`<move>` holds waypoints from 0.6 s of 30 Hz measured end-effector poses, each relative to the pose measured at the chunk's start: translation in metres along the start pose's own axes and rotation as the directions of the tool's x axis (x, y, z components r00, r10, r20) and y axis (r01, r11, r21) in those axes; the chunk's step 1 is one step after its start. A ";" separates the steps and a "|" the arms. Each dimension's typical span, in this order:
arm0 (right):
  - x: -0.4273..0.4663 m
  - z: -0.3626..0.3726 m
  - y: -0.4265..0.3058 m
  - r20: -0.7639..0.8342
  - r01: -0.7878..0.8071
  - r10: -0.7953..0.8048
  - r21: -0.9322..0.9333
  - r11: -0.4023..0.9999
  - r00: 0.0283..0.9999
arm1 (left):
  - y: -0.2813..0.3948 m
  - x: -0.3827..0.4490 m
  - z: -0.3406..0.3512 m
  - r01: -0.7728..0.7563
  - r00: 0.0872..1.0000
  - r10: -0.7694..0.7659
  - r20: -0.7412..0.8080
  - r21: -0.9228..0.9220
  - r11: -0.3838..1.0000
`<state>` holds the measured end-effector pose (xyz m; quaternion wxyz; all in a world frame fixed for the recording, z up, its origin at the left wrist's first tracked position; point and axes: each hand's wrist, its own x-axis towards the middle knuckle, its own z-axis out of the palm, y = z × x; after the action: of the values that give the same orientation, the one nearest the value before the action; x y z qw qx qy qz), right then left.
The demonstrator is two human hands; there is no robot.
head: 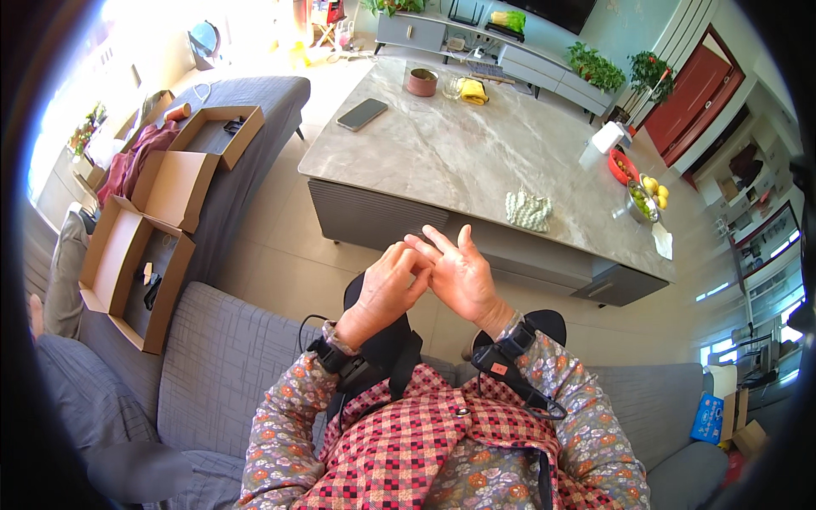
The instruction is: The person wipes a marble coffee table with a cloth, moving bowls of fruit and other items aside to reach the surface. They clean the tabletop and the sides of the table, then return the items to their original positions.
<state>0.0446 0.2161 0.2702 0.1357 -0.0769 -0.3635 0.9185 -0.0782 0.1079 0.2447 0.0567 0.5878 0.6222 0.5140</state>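
Both hands are raised above my lap, in front of the near edge of the marble-topped coffee table (408, 159). My left hand (389, 287), on the left of the picture, has its fingertips bent together at the other hand's fingers; whether something small is between them I cannot tell. My right hand (462, 274) is turned palm up with its fingers spread. Which of the two is anatomically left is judged from the sleeves' sides. A pale green and white knitted cloth (528, 210) lies on the table beyond the hands. Black devices are strapped at both wrists.
A smartphone (362, 115), a brown round pot (422, 83), a glass and a yellow cloth (473, 91) stand or lie on the table's far side. At its right are a red bowl (622, 167) and a metal bowl of fruit (641, 201). Open cardboard boxes (175, 191) rest on the grey sofa.
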 end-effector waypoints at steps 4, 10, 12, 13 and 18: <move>-0.005 0.005 0.002 -0.033 0.010 -0.013 -0.092 0.996 0.999 | -0.009 -0.010 -0.007 0.395 0.914 -0.352 0.200 -0.630 0.669; -0.020 0.003 0.002 -0.092 -0.049 0.034 -0.163 0.985 0.995 | -0.012 -0.026 -0.026 0.480 0.871 -0.332 0.361 -0.768 0.424; -0.026 0.005 0.003 -0.059 -0.047 0.031 -0.287 0.957 0.998 | -0.012 -0.028 -0.030 0.506 0.854 -0.323 0.407 -0.793 0.338; -0.028 0.007 0.004 -0.083 -0.066 0.039 -0.349 0.935 0.996 | -0.012 -0.029 -0.032 0.518 0.846 -0.318 0.428 -0.803 0.296; -0.034 0.020 0.011 -0.071 -0.017 -0.049 -0.715 0.699 0.996 | -0.007 -0.035 -0.035 0.534 0.832 -0.305 0.463 -0.818 0.214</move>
<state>0.0699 0.1849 0.2784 0.1186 -0.1592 -0.6860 0.7000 -0.0960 0.0619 0.2376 0.5785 0.3049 0.3441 0.6738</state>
